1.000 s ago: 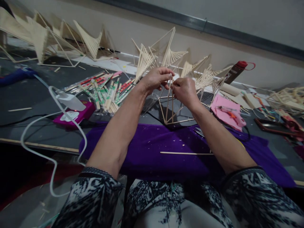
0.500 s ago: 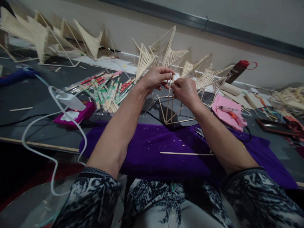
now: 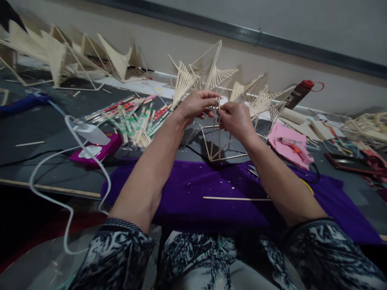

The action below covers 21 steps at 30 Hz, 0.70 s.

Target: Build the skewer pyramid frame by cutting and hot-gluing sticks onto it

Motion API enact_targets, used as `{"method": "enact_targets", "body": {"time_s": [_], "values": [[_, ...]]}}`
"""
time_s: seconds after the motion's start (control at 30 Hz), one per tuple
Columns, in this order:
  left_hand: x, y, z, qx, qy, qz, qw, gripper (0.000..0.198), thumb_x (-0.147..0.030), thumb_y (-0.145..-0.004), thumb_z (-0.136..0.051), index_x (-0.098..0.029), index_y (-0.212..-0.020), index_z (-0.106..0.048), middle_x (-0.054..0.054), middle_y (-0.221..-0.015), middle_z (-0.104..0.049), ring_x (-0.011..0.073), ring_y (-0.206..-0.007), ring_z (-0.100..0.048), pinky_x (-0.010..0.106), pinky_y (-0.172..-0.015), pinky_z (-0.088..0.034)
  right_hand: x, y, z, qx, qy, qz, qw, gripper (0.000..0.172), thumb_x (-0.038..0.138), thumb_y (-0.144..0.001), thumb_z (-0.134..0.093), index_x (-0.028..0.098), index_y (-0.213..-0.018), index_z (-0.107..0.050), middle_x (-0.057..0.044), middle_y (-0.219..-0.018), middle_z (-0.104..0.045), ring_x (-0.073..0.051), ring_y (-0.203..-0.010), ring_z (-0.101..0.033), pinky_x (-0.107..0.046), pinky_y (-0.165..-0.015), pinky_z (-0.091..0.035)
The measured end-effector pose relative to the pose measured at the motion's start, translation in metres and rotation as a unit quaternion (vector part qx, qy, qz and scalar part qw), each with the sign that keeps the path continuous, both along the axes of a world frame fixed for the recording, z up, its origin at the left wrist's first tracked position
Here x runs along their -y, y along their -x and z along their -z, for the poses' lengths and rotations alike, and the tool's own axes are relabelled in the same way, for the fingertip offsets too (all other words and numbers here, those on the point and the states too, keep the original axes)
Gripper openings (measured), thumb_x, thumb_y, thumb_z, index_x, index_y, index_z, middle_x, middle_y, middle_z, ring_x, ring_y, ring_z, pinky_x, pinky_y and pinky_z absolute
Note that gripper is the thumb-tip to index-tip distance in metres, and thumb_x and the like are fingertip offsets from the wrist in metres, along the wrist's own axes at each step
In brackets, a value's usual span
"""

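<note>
A frame of thin wooden sticks stands on the dark table, its lower corner close to the purple cloth. At the top of it my left hand pinches the upright stick ends between thumb and fingers. My right hand is closed on a stick of the same frame, just right of the left fingertips. The exact joint between the fingers is partly hidden. A single loose wooden stick lies on the purple cloth, below the hands.
Paper-wrapped chopsticks lie left of the frame. Finished stick models line the wall. A magenta power socket with white cable sits left. A glue gun rests on pink cloth at right, near a brown bottle and scissors.
The whole view has shifted slightly, so the scene sits a little lower. Both hands keep their grip at the frame's top, with the right fingers slightly closer to the left ones.
</note>
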<state>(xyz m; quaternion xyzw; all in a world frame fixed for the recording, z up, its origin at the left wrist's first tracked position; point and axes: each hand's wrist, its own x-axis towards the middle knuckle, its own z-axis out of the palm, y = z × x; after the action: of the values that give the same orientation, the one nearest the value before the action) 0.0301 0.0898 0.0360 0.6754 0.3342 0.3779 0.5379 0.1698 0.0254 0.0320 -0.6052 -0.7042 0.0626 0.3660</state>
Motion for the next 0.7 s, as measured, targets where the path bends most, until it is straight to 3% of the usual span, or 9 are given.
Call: {"method": "enact_targets", "body": {"time_s": [0.17, 0.3, 0.4, 0.43, 0.53, 0.7], "values": [[-0.001, 0.002, 0.000, 0.002, 0.003, -0.003, 1.000, 0.028, -0.025, -0.081, -0.061, -0.019, -0.108, -0.062, 0.004, -0.080, -0.065, 0.0083, -0.057, -0.060, 0.019, -0.049, -0.037, 0.014, -0.005, -0.005, -0.167, 0.064, -0.054, 0.982, 0.020, 0.031, -0.082, -0.051, 0.015, -0.073, -0.061, -0.003, -0.060, -0.060, -0.010, -0.049, -0.056, -0.022, -0.045, -0.043], [0.001, 0.007, -0.005, -0.005, -0.026, -0.066, 0.997, 0.026, -0.026, -0.081, -0.061, -0.019, -0.106, -0.060, 0.002, -0.082, -0.065, 0.0078, -0.058, -0.060, 0.019, -0.047, -0.037, 0.029, -0.010, -0.005, -0.271, 0.108, -0.101, 0.951, 0.018, 0.033, -0.081, -0.055, 0.015, -0.078, -0.060, -0.003, -0.067, -0.062, -0.008, -0.050, -0.056, -0.020, -0.044, -0.043], [0.025, 0.009, -0.012, 0.009, -0.078, -0.138, 0.987, 0.018, -0.029, -0.083, -0.057, -0.020, -0.099, -0.060, 0.000, -0.081, -0.066, 0.0054, -0.055, -0.055, 0.018, -0.042, -0.034, 0.047, -0.017, -0.005, -0.334, 0.110, -0.141, 0.926, 0.016, 0.033, -0.081, -0.057, 0.017, -0.082, -0.060, -0.002, -0.071, -0.063, -0.008, -0.054, -0.058, -0.020, -0.046, -0.044], [0.037, 0.008, -0.015, 0.008, -0.085, -0.136, 0.987, 0.016, -0.031, -0.084, -0.056, -0.021, -0.094, -0.061, 0.000, -0.080, -0.066, 0.0049, -0.053, -0.054, 0.017, -0.040, -0.033, 0.054, -0.019, -0.006, -0.347, 0.104, -0.151, 0.920, 0.016, 0.033, -0.081, -0.056, 0.018, -0.083, -0.060, -0.002, -0.073, -0.063, -0.008, -0.056, -0.058, -0.020, -0.048, -0.045], [0.079, 0.002, -0.019, -0.013, -0.083, -0.088, 0.993, 0.019, -0.037, -0.082, -0.057, -0.021, -0.073, -0.062, 0.002, -0.078, -0.067, 0.0041, -0.044, -0.048, 0.020, -0.034, -0.028, 0.074, -0.027, -0.009, -0.359, 0.084, -0.159, 0.916, 0.016, 0.035, -0.083, -0.055, 0.020, -0.086, -0.061, 0.000, -0.077, -0.063, -0.008, -0.062, -0.059, -0.019, -0.053, -0.045], [0.117, -0.015, -0.011, -0.027, 0.012, 0.062, 0.998, 0.021, -0.034, -0.073, -0.066, -0.021, -0.091, -0.064, 0.003, -0.082, -0.069, 0.0067, -0.043, -0.053, 0.019, -0.033, -0.029, 0.091, -0.041, -0.008, -0.356, 0.054, -0.172, 0.917, 0.023, 0.042, -0.081, -0.060, 0.020, -0.084, -0.063, 0.003, -0.067, -0.056, -0.006, -0.057, -0.052, -0.019, -0.052, -0.041]]}}
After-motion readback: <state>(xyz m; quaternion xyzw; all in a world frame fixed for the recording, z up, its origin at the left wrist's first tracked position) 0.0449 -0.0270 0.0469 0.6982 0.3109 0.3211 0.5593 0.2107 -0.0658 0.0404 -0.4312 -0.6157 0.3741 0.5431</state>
